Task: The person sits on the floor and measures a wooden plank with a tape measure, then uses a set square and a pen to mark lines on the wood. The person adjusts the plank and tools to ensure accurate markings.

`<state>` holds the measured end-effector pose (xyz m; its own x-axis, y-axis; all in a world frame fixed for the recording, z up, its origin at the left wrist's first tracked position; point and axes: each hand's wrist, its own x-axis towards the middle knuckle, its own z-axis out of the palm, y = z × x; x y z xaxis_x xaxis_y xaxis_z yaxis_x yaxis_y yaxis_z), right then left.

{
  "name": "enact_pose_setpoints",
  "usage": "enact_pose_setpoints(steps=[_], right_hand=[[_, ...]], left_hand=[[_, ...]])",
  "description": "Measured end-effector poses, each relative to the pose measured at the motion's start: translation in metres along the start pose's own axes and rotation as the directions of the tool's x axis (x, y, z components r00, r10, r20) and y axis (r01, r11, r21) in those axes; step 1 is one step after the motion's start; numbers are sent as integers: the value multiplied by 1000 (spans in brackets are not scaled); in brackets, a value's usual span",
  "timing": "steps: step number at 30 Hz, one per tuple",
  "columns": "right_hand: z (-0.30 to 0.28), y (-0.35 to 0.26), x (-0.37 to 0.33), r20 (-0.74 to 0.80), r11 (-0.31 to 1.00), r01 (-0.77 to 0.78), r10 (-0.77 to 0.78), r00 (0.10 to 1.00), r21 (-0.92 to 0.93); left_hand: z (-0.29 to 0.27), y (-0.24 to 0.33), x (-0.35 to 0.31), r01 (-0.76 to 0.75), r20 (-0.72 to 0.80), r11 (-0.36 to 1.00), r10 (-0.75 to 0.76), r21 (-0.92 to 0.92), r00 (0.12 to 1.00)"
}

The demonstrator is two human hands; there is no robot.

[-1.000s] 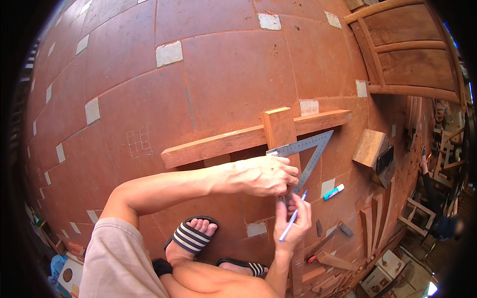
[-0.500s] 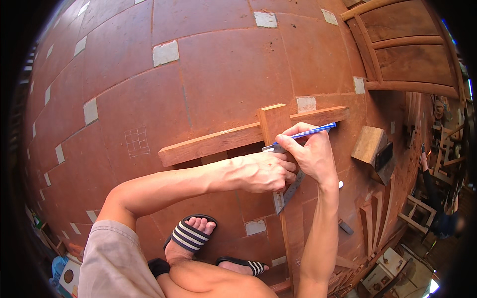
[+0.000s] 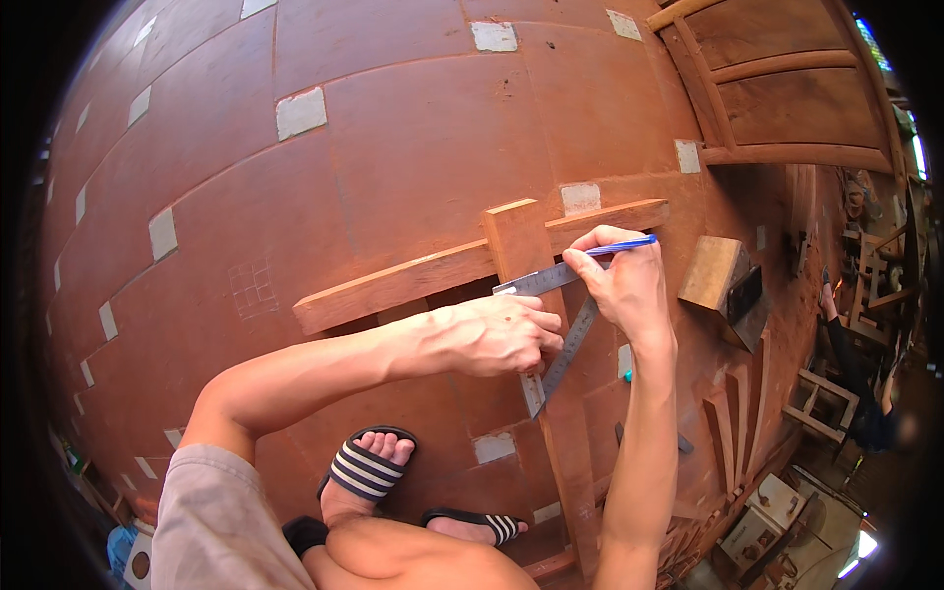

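A long wooden board [image 3: 565,442] runs away from me, its far end on a crosswise wooden bar [image 3: 403,278]. My left hand [image 3: 492,334] is closed on a metal triangular square [image 3: 536,282], holding it against the board's left edge. One ruled blade lies across the board and another slants down beside my fingers. My right hand [image 3: 626,285] pinches a blue pen [image 3: 619,246] just past the board's right side, near the blade's end. The pen's tip is hidden behind my fingers.
A wooden block [image 3: 710,272] with a dark flat object [image 3: 744,295] against it stands to the right. Beyond are wooden strips [image 3: 737,413], a panelled wooden piece [image 3: 787,84] and a small frame [image 3: 821,405]. My sandalled foot [image 3: 369,467] is near the board. Another person [image 3: 865,393] is at far right.
My right hand has moved right along the square's blade with the pen, uncovering more of the blade. My left hand keeps its place on the square. The whole view has shifted slightly.
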<state>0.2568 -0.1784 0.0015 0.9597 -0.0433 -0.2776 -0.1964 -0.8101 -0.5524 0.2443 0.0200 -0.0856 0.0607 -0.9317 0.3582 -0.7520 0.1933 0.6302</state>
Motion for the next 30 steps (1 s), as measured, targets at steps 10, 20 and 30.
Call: enact_pose_setpoints(steps=[10, 20, 30], right_hand=[[15, 77, -179, 131, 818, -447, 430, 893, 362], [69, 92, -254, -44, 864, -403, 435, 900, 302], [103, 32, -253, -388, 900, -418, 343, 855, -125]], left_hand=[[-3, 13, -4, -90, -12, 994, 91, 59, 996], [-14, 40, -2, -128, 4, 990, 128, 65, 992], [1, 7, -3, -119, 29, 983, 115, 143, 993]])
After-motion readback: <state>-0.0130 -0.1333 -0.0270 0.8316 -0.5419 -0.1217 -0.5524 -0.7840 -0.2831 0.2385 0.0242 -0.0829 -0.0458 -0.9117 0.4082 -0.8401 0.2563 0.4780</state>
